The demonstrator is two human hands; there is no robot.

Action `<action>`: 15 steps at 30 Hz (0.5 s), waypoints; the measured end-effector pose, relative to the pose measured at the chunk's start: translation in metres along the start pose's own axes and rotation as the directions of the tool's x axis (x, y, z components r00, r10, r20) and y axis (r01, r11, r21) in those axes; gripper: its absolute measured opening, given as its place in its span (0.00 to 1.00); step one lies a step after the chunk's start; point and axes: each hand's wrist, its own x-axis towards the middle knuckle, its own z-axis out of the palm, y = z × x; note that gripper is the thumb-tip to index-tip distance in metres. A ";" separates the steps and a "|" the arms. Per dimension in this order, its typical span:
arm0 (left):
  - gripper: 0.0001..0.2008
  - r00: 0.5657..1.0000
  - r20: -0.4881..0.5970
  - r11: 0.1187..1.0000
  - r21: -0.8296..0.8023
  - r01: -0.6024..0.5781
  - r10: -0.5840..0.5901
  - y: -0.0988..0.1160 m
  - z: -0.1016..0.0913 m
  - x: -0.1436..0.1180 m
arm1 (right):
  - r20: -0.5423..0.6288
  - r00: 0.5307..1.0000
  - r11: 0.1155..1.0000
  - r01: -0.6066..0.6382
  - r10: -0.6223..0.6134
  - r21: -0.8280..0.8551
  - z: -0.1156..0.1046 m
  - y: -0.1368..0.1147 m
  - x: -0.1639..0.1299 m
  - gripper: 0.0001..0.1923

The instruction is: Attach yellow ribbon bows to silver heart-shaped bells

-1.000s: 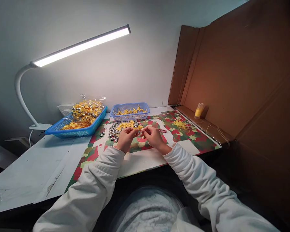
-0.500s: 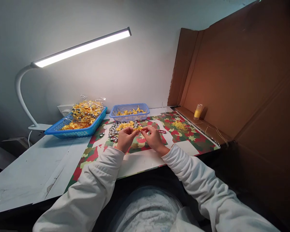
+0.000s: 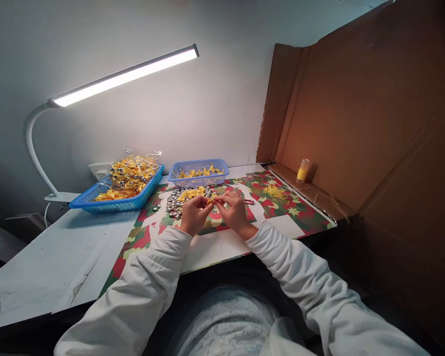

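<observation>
My left hand (image 3: pixel 195 214) and my right hand (image 3: pixel 233 211) meet over the patterned mat, fingertips pinched together. Between them is a small yellow ribbon piece (image 3: pixel 210 200), mostly covered by the fingers; its exact form is too small to make out. Just beyond my left hand lies a pile of silver bells (image 3: pixel 173 201) with yellow ribbon pieces (image 3: pixel 193 192) on top. To the right of my right hand lies a pink-handled tool (image 3: pixel 248 201), partly hidden by the hand. Farther right is a tangle of yellow strings (image 3: pixel 276 192).
A blue basket (image 3: pixel 107 205) heaped with yellow ribbons and bells stands left under a lamp (image 3: pixel 126 76). Behind the pile is a smaller blue basket (image 3: pixel 198 180) with yellow pieces. Cardboard (image 3: pixel 371 118) walls the right side, with a yellow-filled tube (image 3: pixel 303 171) beside it.
My fingertips have drawn closer together around the yellow piece, and my right hand has shifted slightly left. The baskets and pile stay in place.
</observation>
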 end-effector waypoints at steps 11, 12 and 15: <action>0.13 0.973 0.127 0.974 -0.099 0.204 -0.191 0.010 -0.005 0.010 | -0.060 0.998 0.916 0.000 0.026 0.401 -0.025 -0.017 0.005 0.09; 0.14 0.969 0.127 0.971 -0.093 0.222 -0.210 0.008 -0.006 0.011 | -0.069 0.996 0.896 -0.015 0.051 0.443 -0.030 -0.020 0.006 0.09; 0.16 0.956 0.143 0.959 -0.079 0.271 -0.258 0.004 -0.008 0.013 | -0.188 0.981 0.843 0.057 0.054 0.535 -0.051 -0.027 0.020 0.10</action>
